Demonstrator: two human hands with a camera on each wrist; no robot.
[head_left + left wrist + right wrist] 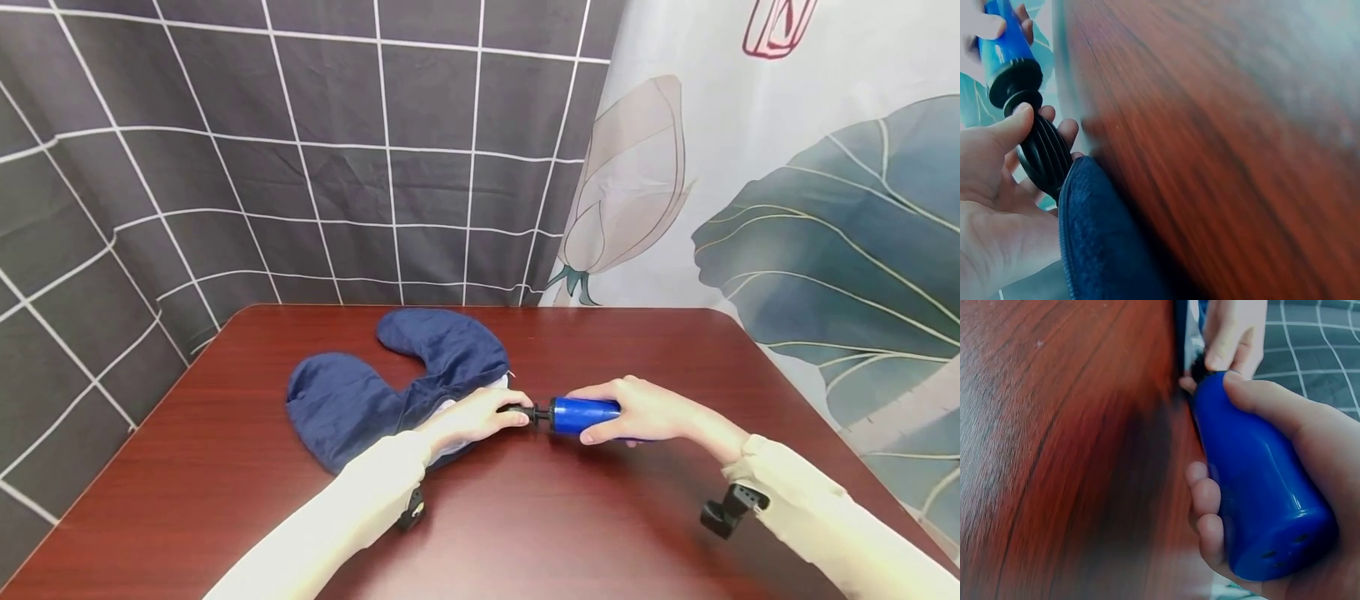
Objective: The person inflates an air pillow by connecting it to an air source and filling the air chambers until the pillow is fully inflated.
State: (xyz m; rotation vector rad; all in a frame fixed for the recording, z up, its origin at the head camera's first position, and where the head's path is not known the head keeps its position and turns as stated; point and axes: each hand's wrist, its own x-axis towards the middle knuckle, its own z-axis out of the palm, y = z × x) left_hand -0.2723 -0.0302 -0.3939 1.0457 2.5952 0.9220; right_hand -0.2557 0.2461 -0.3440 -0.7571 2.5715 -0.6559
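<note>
My left hand (476, 417) grips the black ridged handle (1046, 150) of a small hand air pump. The pump's blue cylinder (579, 414) lies in my right hand (645, 410), with fingers and thumb curled round it. In the right wrist view small dark holes show in the cylinder's end (1285, 553). A short stretch of black shaft shows between handle and cylinder. Beside and under my left hand lies a navy U-shaped neck pillow (341, 408), looking limp. Its zip (1065, 231) edges the cloth, and white inner material (444, 408) shows at the opening, partly hidden by my hand.
Everything rests on or just above a reddish-brown wooden table (525, 517). Behind it hangs a dark grey curtain (337, 167) with a white grid, beside a white cloth (720, 150) printed with plants. A black wrist camera (723, 517) hangs below the right sleeve.
</note>
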